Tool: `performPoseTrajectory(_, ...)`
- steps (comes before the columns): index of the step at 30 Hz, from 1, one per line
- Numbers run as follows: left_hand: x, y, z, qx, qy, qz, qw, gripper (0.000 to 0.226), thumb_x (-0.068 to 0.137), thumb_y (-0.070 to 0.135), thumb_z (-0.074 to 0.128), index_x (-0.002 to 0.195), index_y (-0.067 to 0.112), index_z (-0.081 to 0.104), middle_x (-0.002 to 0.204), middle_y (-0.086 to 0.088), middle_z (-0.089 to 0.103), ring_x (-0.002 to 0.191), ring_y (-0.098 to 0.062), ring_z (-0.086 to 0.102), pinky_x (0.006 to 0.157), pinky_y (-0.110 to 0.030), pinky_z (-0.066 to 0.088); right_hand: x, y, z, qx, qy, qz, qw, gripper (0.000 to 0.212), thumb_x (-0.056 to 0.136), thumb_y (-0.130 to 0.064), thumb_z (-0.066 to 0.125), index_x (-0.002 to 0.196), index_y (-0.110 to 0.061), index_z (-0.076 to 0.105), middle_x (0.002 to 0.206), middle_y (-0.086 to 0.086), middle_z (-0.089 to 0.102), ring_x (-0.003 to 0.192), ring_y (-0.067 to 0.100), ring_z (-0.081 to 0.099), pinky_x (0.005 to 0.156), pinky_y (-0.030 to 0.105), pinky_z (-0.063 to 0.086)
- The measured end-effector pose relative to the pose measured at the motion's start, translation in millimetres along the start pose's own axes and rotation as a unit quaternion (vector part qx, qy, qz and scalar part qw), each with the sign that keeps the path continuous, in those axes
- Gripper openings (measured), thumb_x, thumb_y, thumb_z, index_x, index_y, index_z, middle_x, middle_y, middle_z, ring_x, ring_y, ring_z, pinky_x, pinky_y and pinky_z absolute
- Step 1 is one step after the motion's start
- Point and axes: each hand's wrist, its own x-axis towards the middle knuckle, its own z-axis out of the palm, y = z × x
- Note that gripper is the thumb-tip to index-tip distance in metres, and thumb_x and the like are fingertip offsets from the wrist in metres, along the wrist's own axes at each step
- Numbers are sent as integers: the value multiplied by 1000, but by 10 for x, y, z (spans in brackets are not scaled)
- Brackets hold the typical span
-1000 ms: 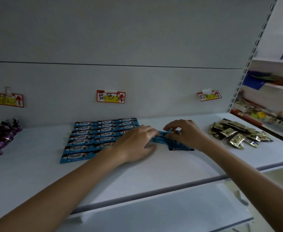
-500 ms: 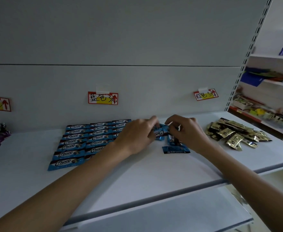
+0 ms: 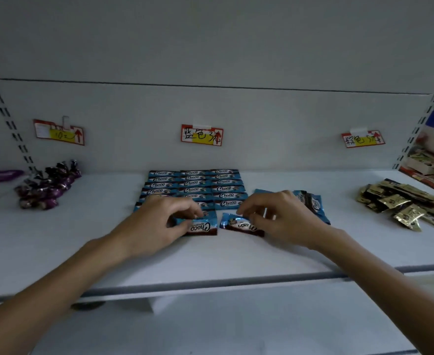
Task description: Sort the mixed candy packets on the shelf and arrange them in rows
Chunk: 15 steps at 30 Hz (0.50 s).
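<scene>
Two blue Choco packets lie side by side at the front of the white shelf, just ahead of the laid-out block, each with its lettering upside down to the camera. The left hand pinches the left packet at its left end between curled fingertips and thumb; the right hand pinches the right packet in the same way, at its right end, with that packet lying slightly askew. The two packets are near each other with a narrow gap between. Behind them the sorted blue Choco packets sit flat in three columns of neat rows running back to the rear panel, partly covered by the left hand. A few loose blue packets lie overlapping just behind the right hand. Well apart to the right is a heap of gold packets, and well apart to the left a heap of purple twist-wrapped candies. Three red-and-yellow price labels are fixed to the rear panel: the middle label above the blue block, the left label above the purple heap, the right label near the gold one (handwriting not legible enough to read).
</scene>
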Motion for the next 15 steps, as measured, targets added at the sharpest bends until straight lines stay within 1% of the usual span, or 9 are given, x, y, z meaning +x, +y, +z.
performPoseTrajectory(2,-144,-36,-51,27,5,9,1000,15,82,26,64,96,26,69,92,18,67,91,7,57,78,-8,42,-10,-60,8,-11,-2,-11,1000,19,86,-6,59,93,-17,72,87,-17,64,76,-9,56,67,2,39)
performPoseTrajectory(4,-247,-24,-83,59,-6,21,998,21,80,39,57,92,28,70,90,17,66,88,2,55,77,-13,42,-19,-89,-5,-28,14,-20,999,16,84,-7,60,89,-16,73,82,-17,64,64,1,59,62,4,40)
performPoseTrajectory(6,-308,1,-100,100,-10,57,993,27,81,43,49,88,28,70,92,15,64,88,1,52,78,-16,41,-36,-100,-22,-65,31,-27,997,16,83,-10,60,87,-19,73,79,-20,62,53,7,56,56,7,39)
performPoseTrajectory(7,-321,15,-104,111,-12,76,991,28,81,40,47,88,27,70,95,14,64,90,0,51,79,-16,40,-50,-103,-26,-76,38,-35,996,18,83,-10,59,87,-20,73,79,-21,61,55,6,56,57,8,38)
performPoseTrajectory(9,-334,38,-111,97,-39,79,991,34,79,36,41,93,25,69,102,14,65,96,0,52,85,-18,40,-86,-115,-16,-66,28,-58,996,24,79,-11,54,89,-23,73,86,-21,62,73,4,60,65,13,44)
performPoseTrajectory(11,-352,38,-117,79,-61,64,993,42,78,37,34,101,25,67,106,15,64,100,1,52,88,-19,43,-130,-121,2,-31,-18,-61,997,29,78,-8,54,93,-25,73,98,-20,63,96,-2,57,82,10,44)
performPoseTrajectory(12,-366,36,-117,80,-62,64,993,45,78,38,33,104,25,67,108,15,63,100,1,51,87,-17,42,-154,-121,4,-21,-37,-51,998,31,79,-5,56,94,-26,73,102,-20,63,102,-5,54,86,8,42)
performPoseTrajectory(13,-383,29,-118,85,-57,68,992,46,79,38,33,106,25,68,107,15,63,100,1,50,85,-13,39,-173,-119,0,-15,-43,-43,998,32,79,-5,57,95,-28,73,102,-20,62,103,-6,52,86,8,42)
performPoseTrajectory(15,-418,23,-129,102,-47,76,991,44,82,38,35,106,25,69,103,13,62,96,-1,49,78,-8,34,-195,-106,-17,-22,-39,-38,998,31,79,-8,57,95,-28,73,97,-20,61,97,-5,53,79,9,43)
